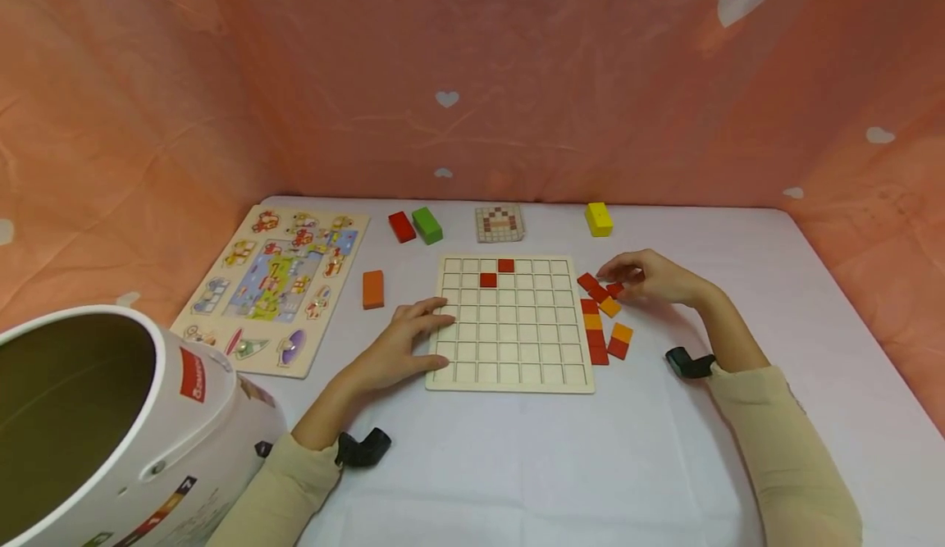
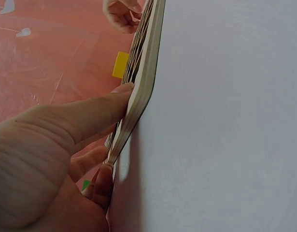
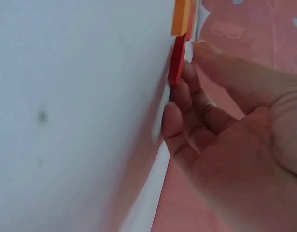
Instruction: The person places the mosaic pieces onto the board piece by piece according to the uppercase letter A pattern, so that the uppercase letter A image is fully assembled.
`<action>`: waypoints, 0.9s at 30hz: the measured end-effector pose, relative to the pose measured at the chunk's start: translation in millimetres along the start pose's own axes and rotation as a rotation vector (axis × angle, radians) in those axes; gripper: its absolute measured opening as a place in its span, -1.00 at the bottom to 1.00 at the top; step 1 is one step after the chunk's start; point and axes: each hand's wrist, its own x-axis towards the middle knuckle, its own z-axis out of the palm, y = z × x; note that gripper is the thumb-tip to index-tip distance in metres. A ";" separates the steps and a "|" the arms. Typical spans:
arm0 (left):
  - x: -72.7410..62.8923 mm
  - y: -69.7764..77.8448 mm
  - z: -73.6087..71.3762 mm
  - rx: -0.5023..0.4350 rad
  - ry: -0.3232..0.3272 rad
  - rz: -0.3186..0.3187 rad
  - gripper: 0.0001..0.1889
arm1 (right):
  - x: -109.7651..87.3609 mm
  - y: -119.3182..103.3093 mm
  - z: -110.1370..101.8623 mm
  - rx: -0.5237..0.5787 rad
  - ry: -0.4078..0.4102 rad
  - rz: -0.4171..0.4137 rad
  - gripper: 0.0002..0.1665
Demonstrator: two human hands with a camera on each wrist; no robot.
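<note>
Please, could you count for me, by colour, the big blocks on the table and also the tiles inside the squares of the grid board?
Red block: 1
Green block: 1
Yellow block: 1
Orange block: 1
Red tiles in the squares of the grid board: 2
Total: 6

Grid board (image 1: 511, 350) looks like plain pale wood, pretty matt. The little tiles (image 1: 596, 338) seem smooth and painted. Puzzle board (image 1: 312, 334) looks wooden too, printed on top. Bucket (image 1: 199, 440) is smooth, slightly shiny; backdrop (image 1: 517, 55) is crinkly, sheeny sheeting; tablecloth (image 1: 458, 448) and sleeves (image 1: 782, 440) look like matt fabric.
</note>
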 end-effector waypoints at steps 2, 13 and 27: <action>0.0 -0.4 0.3 -0.002 0.001 0.002 -0.37 | 0.0 2.2 1.5 -0.007 0.004 0.001 -0.57; -0.4 -1.7 1.9 -0.010 0.009 0.012 -0.38 | -0.1 2.7 4.5 -0.025 0.022 -0.022 -0.66; -0.1 -0.1 0.3 0.002 0.007 0.002 -0.37 | 11.5 -7.8 6.6 0.053 0.064 -0.014 -0.74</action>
